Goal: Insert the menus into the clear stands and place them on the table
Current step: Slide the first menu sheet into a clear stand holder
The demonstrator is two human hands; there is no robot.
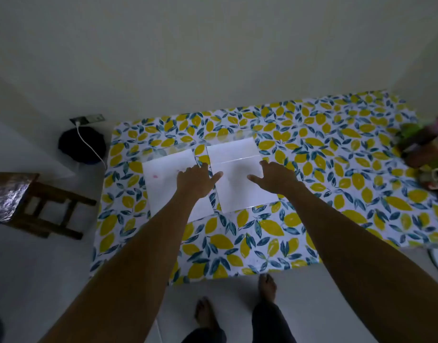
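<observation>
Two white menus lie flat side by side mid-bench (pixel 287 231), long axes running 6 to 12 o'clock. The left hand (pixel 195 178) rests on the left menu (pixel 163 179), grip open; the right hand (pixel 275 177), fingers spread, rests on the right menu (pixel 235 184), which sits in a clear stand (pixel 234 149).

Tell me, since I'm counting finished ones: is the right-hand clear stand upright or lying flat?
Lying flat: the right stand lies spread on the tablecloth, white sheet facing up.
</observation>
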